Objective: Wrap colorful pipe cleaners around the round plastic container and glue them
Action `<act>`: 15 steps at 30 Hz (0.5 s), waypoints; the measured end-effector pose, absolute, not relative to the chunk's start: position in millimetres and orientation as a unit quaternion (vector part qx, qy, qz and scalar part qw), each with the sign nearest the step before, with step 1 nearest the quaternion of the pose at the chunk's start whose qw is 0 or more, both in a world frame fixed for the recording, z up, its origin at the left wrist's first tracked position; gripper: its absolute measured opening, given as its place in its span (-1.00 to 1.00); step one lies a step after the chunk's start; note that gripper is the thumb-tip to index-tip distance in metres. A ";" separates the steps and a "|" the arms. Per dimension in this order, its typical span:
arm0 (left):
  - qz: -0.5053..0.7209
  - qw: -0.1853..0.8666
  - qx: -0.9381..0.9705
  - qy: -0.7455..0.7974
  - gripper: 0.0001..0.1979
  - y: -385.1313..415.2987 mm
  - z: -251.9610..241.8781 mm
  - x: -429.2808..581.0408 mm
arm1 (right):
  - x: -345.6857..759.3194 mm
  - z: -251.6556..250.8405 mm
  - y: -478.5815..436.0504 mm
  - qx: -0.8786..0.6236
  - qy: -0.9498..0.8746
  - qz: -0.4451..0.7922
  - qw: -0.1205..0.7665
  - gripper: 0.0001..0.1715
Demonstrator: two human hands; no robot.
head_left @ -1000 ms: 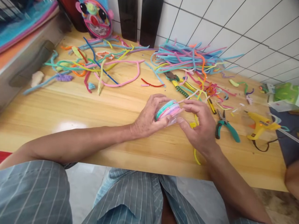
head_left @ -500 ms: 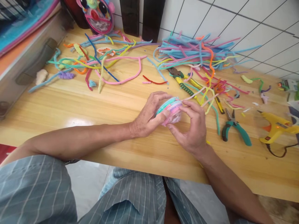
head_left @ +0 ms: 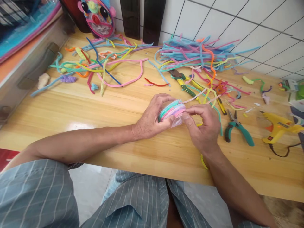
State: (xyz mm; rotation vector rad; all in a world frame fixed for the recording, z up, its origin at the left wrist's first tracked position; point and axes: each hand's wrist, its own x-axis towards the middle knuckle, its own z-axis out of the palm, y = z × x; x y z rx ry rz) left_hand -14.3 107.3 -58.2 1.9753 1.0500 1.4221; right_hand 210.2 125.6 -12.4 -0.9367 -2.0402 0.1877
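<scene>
My left hand (head_left: 154, 118) is closed round a small rounded piece wound with pipe cleaners (head_left: 171, 109) in teal, pink and lilac bands, with a clear, shiny underside. Its thumb presses on the near side and its fingers go behind. At the right edge of the piece, my right hand (head_left: 201, 125) pinches a pink pipe cleaner strand between thumb and forefinger. A pale pink pipe cleaner (head_left: 196, 96) runs from the top of the piece toward the right. The fingertips partly cover the point where the right hand grips.
Behind the hands lie a heap of pipe cleaners (head_left: 187, 55), a looser tangle (head_left: 123, 84) and yellow-green pliers (head_left: 186, 88). To the right are teal needle-nose pliers (head_left: 237, 126), a yellow cutter (head_left: 221, 105) and a yellow glue gun (head_left: 277, 126). A decorated face figure (head_left: 98, 19) stands at the back.
My right hand has drawn its fingers together at the piece's right edge and shifted slightly right. My left hand keeps its hold; the pink and lilac bands show more.
</scene>
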 end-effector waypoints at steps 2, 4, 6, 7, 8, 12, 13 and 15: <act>0.525 0.236 0.725 0.378 -0.49 108.3 -59.5 -13.9 | 206.7 -10.7 125.8 -0.376 -0.816 0.074 0.433 -0.95; 0.530 0.230 0.727 0.372 -0.49 108.9 -60.9 -13.4 | 204.2 -9.1 125.2 -0.381 -0.814 0.076 0.433 -0.93; 0.531 0.225 0.729 0.369 -0.48 109.2 -62.1 -13.0 | 202.7 -7.4 124.2 -0.385 -0.809 0.083 0.437 -0.92; 0.529 0.223 0.730 0.370 -0.48 109.2 -62.5 -12.9 | 202.2 -6.5 123.8 -0.384 -0.807 0.087 0.440 -0.91; 0.527 0.221 0.732 0.370 -0.47 109.1 -62.8 -12.9 | 201.8 -5.7 123.4 -0.383 -0.806 0.091 0.443 -0.90; 0.517 0.217 0.739 0.373 -0.46 109.4 -63.8 -13.0 | 200.8 -3.4 122.9 -0.391 -0.806 0.102 0.433 -0.89; 0.517 0.216 0.740 0.372 -0.45 109.5 -63.9 -13.1 | 200.5 -3.2 122.9 -0.394 -0.805 0.105 0.430 -0.88; 0.519 0.215 0.740 0.370 -0.45 109.7 -63.6 -13.4 | 200.0 -3.2 122.9 -0.394 -0.803 0.113 0.433 -0.88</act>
